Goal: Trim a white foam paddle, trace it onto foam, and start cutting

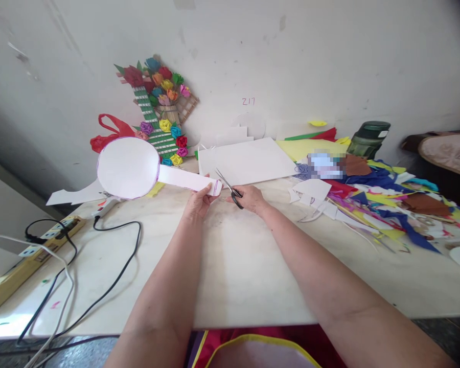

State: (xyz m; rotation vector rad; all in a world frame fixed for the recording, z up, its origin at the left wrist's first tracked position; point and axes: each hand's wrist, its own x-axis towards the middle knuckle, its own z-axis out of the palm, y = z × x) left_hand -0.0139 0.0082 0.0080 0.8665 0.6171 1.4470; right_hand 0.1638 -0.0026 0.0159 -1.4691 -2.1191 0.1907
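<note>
Free passage: bare desk [249, 276] between the forearms [167, 286], lower centre. Obstructions: scissors [236, 197], centre; cables [72, 283] and power strip [38, 258], lower left; paper scraps [421, 204], right.

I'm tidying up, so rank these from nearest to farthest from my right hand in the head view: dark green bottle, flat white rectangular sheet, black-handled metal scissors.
1. Scissors, gripped in the right hand.
2. White sheet, just beyond the hand.
3. Green bottle, farther back and to the right.

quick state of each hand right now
Left hand: holding the white paper cutout by its narrow strip.
Right hand: closed, holding the scissors.
</note>
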